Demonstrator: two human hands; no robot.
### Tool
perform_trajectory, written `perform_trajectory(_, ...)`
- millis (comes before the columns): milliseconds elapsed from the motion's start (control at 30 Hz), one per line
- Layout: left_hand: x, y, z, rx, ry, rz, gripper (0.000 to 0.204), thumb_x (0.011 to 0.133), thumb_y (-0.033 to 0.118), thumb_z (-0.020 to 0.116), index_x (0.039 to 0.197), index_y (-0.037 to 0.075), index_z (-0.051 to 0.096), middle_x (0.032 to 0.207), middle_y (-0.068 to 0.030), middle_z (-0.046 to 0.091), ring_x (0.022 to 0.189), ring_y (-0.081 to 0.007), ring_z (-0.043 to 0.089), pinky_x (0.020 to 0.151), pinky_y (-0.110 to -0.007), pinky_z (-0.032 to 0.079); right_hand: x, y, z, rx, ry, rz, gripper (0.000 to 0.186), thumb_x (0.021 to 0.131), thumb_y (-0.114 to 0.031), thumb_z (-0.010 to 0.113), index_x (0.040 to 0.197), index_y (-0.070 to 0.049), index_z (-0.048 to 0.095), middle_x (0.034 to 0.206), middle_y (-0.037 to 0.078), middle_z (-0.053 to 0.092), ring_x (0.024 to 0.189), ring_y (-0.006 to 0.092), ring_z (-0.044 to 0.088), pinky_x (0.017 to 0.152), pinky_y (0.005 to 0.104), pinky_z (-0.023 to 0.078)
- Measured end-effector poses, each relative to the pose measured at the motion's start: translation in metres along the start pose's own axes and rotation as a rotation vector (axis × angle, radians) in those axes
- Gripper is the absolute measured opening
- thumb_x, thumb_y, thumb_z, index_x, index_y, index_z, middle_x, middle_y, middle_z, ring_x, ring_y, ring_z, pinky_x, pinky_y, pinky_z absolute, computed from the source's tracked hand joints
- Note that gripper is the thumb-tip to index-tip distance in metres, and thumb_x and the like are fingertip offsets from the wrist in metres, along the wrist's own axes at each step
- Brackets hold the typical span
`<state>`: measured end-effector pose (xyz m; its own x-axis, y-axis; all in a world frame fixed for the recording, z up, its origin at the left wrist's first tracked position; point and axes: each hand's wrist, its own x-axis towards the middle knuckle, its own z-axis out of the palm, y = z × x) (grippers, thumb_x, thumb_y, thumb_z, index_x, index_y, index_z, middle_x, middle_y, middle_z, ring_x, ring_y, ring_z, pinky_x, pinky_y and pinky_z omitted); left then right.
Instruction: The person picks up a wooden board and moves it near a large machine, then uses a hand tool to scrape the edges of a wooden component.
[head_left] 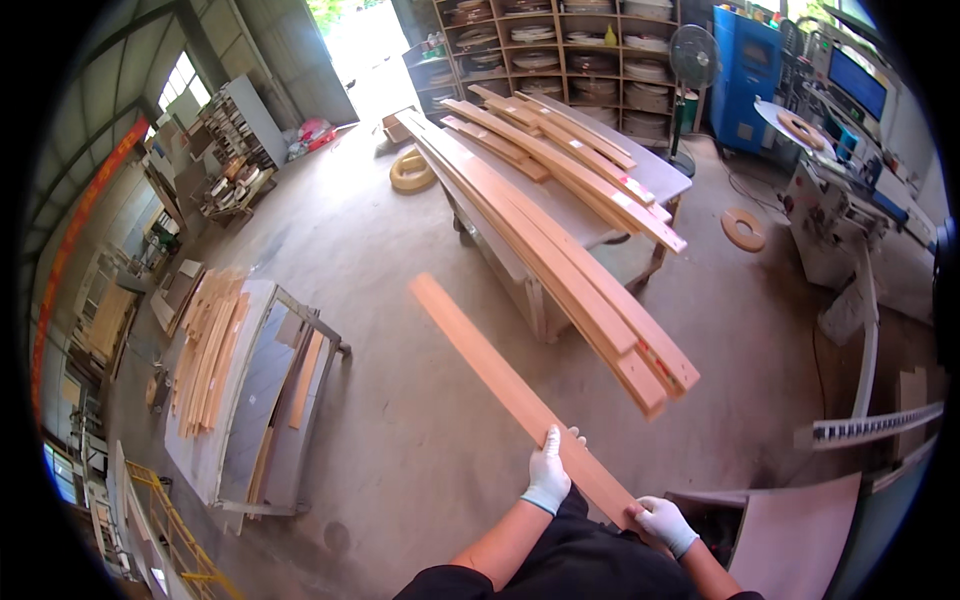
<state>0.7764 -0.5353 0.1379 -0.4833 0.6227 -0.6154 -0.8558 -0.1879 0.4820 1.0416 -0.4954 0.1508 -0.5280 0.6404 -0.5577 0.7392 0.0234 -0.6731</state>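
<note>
The held plank (490, 365) points away, its long axis slanting forward-left.

We look from head height through a single wide fisheye, the left one of a side-by-side pair, angled down and ahead. Closest to the lens, our dark-clothed torso (600, 560) comes in around five o'clock, with our left hand (547, 475) and right hand (664, 522) just beyond. The view reaches far back to the shelving (563, 48) near twelve-thirty and the bright doorway (365, 60) at eleven.
</note>
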Motion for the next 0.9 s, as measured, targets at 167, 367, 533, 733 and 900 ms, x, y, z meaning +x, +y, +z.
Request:
perform_trajectory(167, 0.151, 0.087, 0.091, 0.106, -0.016, -0.011, 0.039, 0.104, 0.041, 0.061, 0.124, 0.008, 0.055, 0.109, -0.0144, 0.069, 0.092, -0.0295, 0.068, 0.079, -0.047, 0.058, 0.024, 0.027, -0.037, 0.068, -0.009, 0.143, 0.044, 0.098, -0.045, 0.062, 0.112, -0.005, 0.073, 0.087, 0.014, 0.075, 0.077, 0.0238, 0.073, 0.074, 0.0373, 0.057)
perform_trajectory(367, 0.352, 0.209, 0.124, 0.079, -0.063, -0.104, 0.043, 0.103, 0.047, 0.06, 0.116, 0.005, 0.062, 0.102, -0.0135, 0.07, 0.088, -0.0326, 0.067, 0.081, -0.051, 0.058, -0.125, 0.008, -0.085, 0.032, 0.129, 0.414, 0.028, 0.094, -0.019, 0.063, 0.114, 0.0, 0.07, 0.104, 0.02, 0.075, 0.097, 0.0293, 0.071, 0.087, 0.0395, 0.054)
perform_trajectory(533, 0.377, 0.179, 0.15, -0.002, -0.048, -0.12, 0.04, 0.098, 0.027, 0.068, 0.13, 0.004, 0.061, 0.124, -0.0144, 0.069, 0.111, -0.0336, 0.068, 0.099, -0.051, 0.056, -0.117, -0.008, -0.074, -0.009, 0.37, 0.577, 0.02, 0.092, -0.02, 0.068, 0.101, -0.003, 0.074, 0.084, 0.012, 0.074, 0.08, 0.0238, 0.068, 0.077, 0.0401, 0.054)
perform_trajectory(733, 0.315, 0.084, 0.144, 0.209, -0.247, -0.136, 0.038, 0.099, 0.03, 0.069, 0.125, 0.002, 0.064, 0.12, -0.0074, 0.07, 0.107, -0.0224, 0.067, 0.098, -0.039, 0.053, 0.023, -0.044, -0.088, -0.111, 0.499, 0.258, 0.032, 0.088, -0.031, 0.072, 0.103, -0.003, 0.075, 0.088, 0.017, 0.074, 0.082, 0.0298, 0.072, 0.078, 0.0399, 0.055)
perform_trajectory(900, 0.268, 0.069, 0.122, 0.462, -0.329, -0.568, 0.048, 0.104, 0.044, 0.059, 0.131, 0.006, 0.061, 0.121, -0.0127, 0.072, 0.101, -0.0252, 0.07, 0.084, -0.038, 0.058, 0.168, -0.115, -0.145, -0.404, 0.535, 0.099, 0.04, 0.078, -0.034, 0.081, 0.107, -0.008, 0.074, 0.088, 0.02, 0.073, 0.082, 0.0386, 0.072, 0.071, 0.0449, 0.057)
